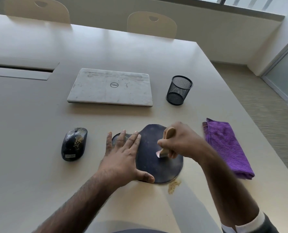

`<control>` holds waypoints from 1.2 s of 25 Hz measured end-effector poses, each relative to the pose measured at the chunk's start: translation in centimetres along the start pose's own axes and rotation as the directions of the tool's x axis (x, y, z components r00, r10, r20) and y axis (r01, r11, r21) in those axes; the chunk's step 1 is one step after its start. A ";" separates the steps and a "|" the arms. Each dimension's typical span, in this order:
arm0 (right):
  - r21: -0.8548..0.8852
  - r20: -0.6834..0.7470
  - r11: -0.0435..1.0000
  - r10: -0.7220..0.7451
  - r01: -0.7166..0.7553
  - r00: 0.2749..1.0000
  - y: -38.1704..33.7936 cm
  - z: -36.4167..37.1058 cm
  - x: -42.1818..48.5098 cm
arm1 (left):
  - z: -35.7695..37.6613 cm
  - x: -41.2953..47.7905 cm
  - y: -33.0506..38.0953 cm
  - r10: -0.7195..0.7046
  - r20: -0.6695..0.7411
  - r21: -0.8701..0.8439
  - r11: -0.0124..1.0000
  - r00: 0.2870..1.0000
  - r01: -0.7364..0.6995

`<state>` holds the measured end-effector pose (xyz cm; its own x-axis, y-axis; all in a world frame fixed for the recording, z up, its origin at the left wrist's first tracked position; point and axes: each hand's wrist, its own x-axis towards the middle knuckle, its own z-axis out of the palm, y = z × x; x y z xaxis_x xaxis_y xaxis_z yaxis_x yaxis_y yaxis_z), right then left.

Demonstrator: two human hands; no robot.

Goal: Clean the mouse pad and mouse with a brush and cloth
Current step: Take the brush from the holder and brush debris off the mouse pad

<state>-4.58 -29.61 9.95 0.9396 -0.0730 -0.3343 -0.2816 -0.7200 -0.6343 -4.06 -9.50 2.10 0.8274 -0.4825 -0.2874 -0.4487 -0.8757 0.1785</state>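
Observation:
A dark oval mouse pad point(150, 167) lies on the table in front of me. My left hand point(123, 155) rests flat on its left part, fingers spread. My right hand point(180, 142) is shut on a small wooden-handled brush point(167, 140), whose bristle end touches the middle of the pad. A black mouse point(74, 144) speckled with tan crumbs sits to the left of the pad, apart from both hands. A folded purple cloth point(227, 147) lies to the right.
A small heap of tan crumbs point(173, 186) lies on the table point(30, 165) just off the pad's near edge. A closed white laptop point(110, 87) and a black mesh pen cup point(179, 89) stand farther back. The table's right edge runs diagonally past the cloth.

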 end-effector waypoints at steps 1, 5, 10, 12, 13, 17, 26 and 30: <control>-0.031 0.039 0.999 -0.004 0.006 0.999 0.1 -0.3 -0.7 | 0.0 0.0 0.0 0.000 0.001 0.000 1.000 1.000 0.000; 0.143 -0.125 0.985 -0.074 0.092 0.989 0.2 -2.1 -0.4 | 0.0 0.2 0.0 -0.003 0.004 0.001 1.000 1.000 0.003; 0.109 -0.184 0.993 -0.022 0.043 0.983 1.2 -1.1 -0.7 | -0.1 0.0 0.1 0.000 -0.007 0.019 1.000 1.000 0.000; 0.018 -0.081 0.999 -0.028 0.029 0.996 1.7 -0.5 -2.1 | 0.0 0.0 0.0 0.000 -0.008 0.017 1.000 1.000 0.000; -0.007 -0.043 0.999 -0.033 0.033 0.999 1.7 -0.6 -2.7 | 0.1 0.1 0.0 0.000 -0.010 0.015 1.000 1.000 0.000; 0.119 -0.169 0.986 -0.095 0.116 0.981 1.2 -2.0 -2.4 | 0.1 0.2 -0.1 -0.001 0.000 0.010 1.000 1.000 0.001; -0.042 0.076 0.994 -0.098 0.102 0.992 1.2 -1.1 -3.5 | 0.0 0.1 0.0 -0.007 0.013 0.014 1.000 1.000 0.006; 0.064 -0.135 0.975 -0.203 0.213 0.970 0.5 -1.7 -3.1 | -0.1 0.1 0.0 -0.005 0.019 0.012 1.000 1.000 0.005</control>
<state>-7.29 -30.98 11.85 0.9947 -0.0179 -0.1012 -0.0868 -0.6735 -0.7341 -3.96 -9.56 2.16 0.8230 -0.4785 -0.3061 -0.4489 -0.8781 0.1658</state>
